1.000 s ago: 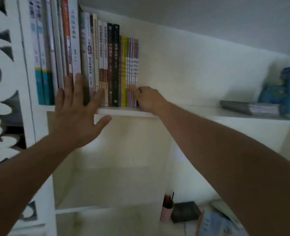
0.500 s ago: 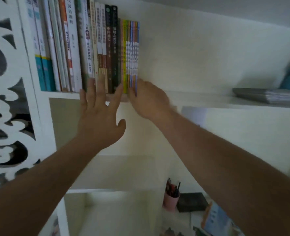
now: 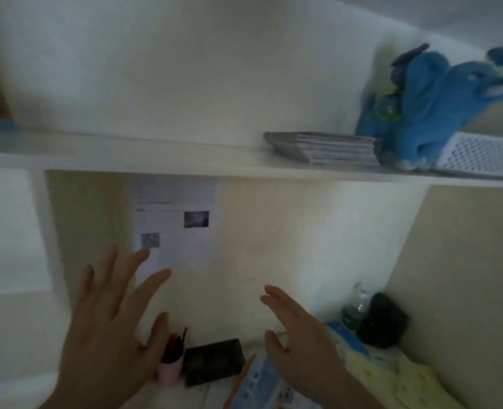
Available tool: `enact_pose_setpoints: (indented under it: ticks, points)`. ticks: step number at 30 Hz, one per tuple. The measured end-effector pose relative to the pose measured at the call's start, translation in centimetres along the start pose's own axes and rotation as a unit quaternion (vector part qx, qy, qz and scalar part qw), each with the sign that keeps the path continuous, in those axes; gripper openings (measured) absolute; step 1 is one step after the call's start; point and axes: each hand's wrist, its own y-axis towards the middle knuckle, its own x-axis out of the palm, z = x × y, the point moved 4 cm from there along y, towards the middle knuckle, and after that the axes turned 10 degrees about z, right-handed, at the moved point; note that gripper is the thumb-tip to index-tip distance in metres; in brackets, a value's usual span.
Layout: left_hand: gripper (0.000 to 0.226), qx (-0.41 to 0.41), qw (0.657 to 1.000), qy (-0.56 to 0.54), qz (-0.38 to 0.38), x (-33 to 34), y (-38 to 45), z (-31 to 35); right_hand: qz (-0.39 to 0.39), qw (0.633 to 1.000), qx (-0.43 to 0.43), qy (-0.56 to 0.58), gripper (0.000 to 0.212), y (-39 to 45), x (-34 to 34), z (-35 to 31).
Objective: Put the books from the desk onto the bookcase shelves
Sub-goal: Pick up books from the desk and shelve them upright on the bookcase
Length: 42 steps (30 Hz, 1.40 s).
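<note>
head view: left hand (image 3: pixel 108 329) and right hand (image 3: pixel 300 335) raised below the shelf (image 3: pixel 155 160), fingers spread, holding nothing.

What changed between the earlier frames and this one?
Both hands left the upright row of books and came down: the left hand and right hand now hang open above the desk, with no grip on anything. The view swung right and down. The flat stack and blue plush toy stayed on the shelf.

cream wall (image 3: pixel 274 246) w/ taped paper sheet (image 3: pixel 175 225); white shelf board (image 3: pixel 155 162) across; dim light.
</note>
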Motion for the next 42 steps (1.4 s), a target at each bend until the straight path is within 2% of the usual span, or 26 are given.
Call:
enact_pose_setpoints:
  ticks: [3, 7, 9, 12, 14, 16, 18, 20, 22, 24, 27, 30, 32, 35, 38, 40, 42]
  points:
    - [0.040, -0.071, 0.989, -0.109, -0.069, 6.0, -4.4, 4.4, -0.023, 0.998, 0.064, -0.004, 0.055, -3.0, -1.1, 7.0]
    - [0.040, -0.131, 0.946, -0.151, -0.255, 15.1, -13.6, 9.3, -0.106, 0.965, 0.238, -0.018, 0.059, -8.9, 1.7, 16.1]
    - [0.044, -0.156, 0.912, -0.146, -0.349, 18.4, -18.4, 10.9, -0.159, 0.944, 0.290, 0.003, 0.057, -13.2, 4.4, 19.3]
    - [0.064, -0.185, 0.838, -0.118, -0.500, 22.2, -23.9, 12.5, -0.174, 0.928, 0.329, 0.022, 0.047, -18.3, 7.3, 22.1]
    - [0.077, -0.159, 0.797, -0.086, -0.576, 24.3, -26.0, 13.0, -0.221, 0.910, 0.351, -0.021, 0.056, -20.5, 8.3, 23.3]
    - [0.085, -0.135, 0.771, -0.071, -0.618, 26.5, -27.5, 13.2, -0.300, 0.866, 0.397, -0.046, 0.075, -22.9, 9.7, 24.6]
    - [0.089, -0.116, 0.744, -0.066, -0.654, 28.7, -29.1, 13.3, -0.370, 0.834, 0.407, -0.045, 0.094, -25.2, 11.1, 24.9]
    - [0.095, -0.093, 0.715, -0.052, -0.691, 30.6, -30.8, 13.3, -0.398, 0.831, 0.380, -0.077, 0.100, -27.7, 12.4, 25.0]
    - [0.102, -0.063, 0.699, -0.043, -0.711, 32.1, -32.1, 13.1, -0.407, 0.829, 0.368, -0.110, 0.099, -29.1, 13.0, 25.3]
    - [0.109, -0.043, 0.687, -0.040, -0.725, 33.0, -33.3, 12.5, -0.411, 0.821, 0.384, -0.097, 0.105, -28.9, 13.0, 25.5]
    - [0.105, -0.063, 0.681, -0.081, -0.725, 33.4, -33.9, 11.4, -0.412, 0.814, 0.406, -0.053, 0.098, -28.3, 12.9, 25.8]
    - [0.079, -0.140, 0.719, -0.164, -0.661, 33.0, -33.5, 9.3, -0.367, 0.830, 0.415, -0.072, 0.086, -28.0, 12.7, 25.3]
    - [0.066, -0.188, 0.743, -0.165, -0.621, 31.9, -33.1, 7.0, -0.291, 0.871, 0.377, -0.122, 0.068, -26.7, 12.8, 23.7]
    - [0.051, -0.220, 0.777, -0.106, -0.580, 29.3, -32.9, 3.3, -0.183, 0.929, 0.313, -0.075, 0.045, -24.8, 15.0, 20.5]
    - [0.042, -0.226, 0.812, 0.031, -0.536, 25.8, -34.0, -1.1, -0.232, 0.923, 0.308, 0.000, 0.045, -23.1, 18.2, 17.2]
    - [0.042, -0.243, 0.798, 0.115, -0.540, 22.9, -35.4, -3.9, -0.265, 0.922, 0.283, 0.021, 0.046, -22.1, 20.5, 15.9]
    - [0.065, -0.274, 0.760, 0.163, -0.567, 20.0, -37.7, -6.6, -0.300, 0.921, 0.248, 0.023, 0.048, -21.2, 22.6, 14.6]
